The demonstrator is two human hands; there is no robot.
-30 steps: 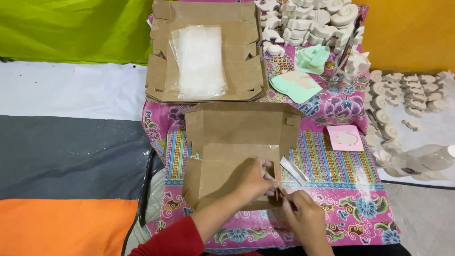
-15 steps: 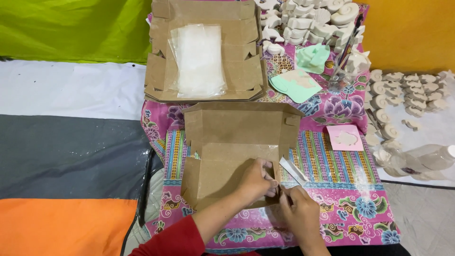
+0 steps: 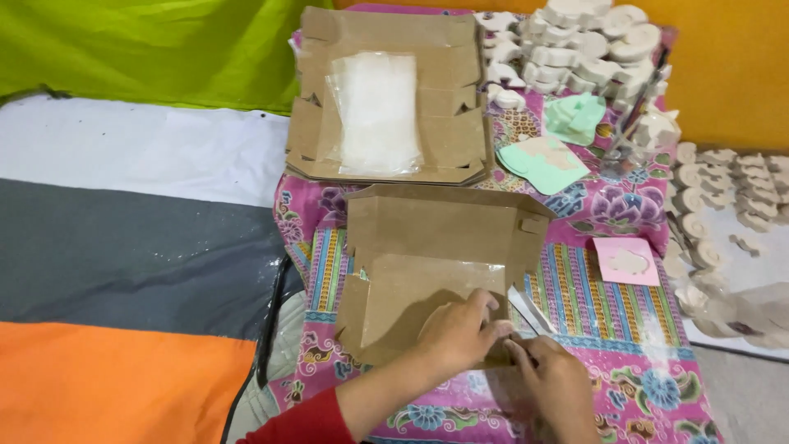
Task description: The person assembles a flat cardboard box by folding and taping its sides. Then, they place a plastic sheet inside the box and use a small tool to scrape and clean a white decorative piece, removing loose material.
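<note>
A flat, unfolded brown cardboard box (image 3: 436, 238) with a clear window panel lies on the flowered pink cloth (image 3: 592, 312) in front of me. My left hand (image 3: 456, 333) presses down on the box's near right corner. My right hand (image 3: 555, 382) sits just beside it, fingertips pinching at the box's right edge next to a thin white strip (image 3: 526, 308). What the right fingers hold is hidden by the hand.
A stack of flat cardboard boxes (image 3: 308, 136) topped with clear plastic bags (image 3: 374, 111) lies farther back. Several white plaster figures (image 3: 575, 41) crowd the back right and right side. Green cards (image 3: 542, 160) and a pink card (image 3: 626, 261) lie to the right.
Both hands have shifted slightly at the box's near right corner; the right hand has moved closer to the left. The box has not moved.
</note>
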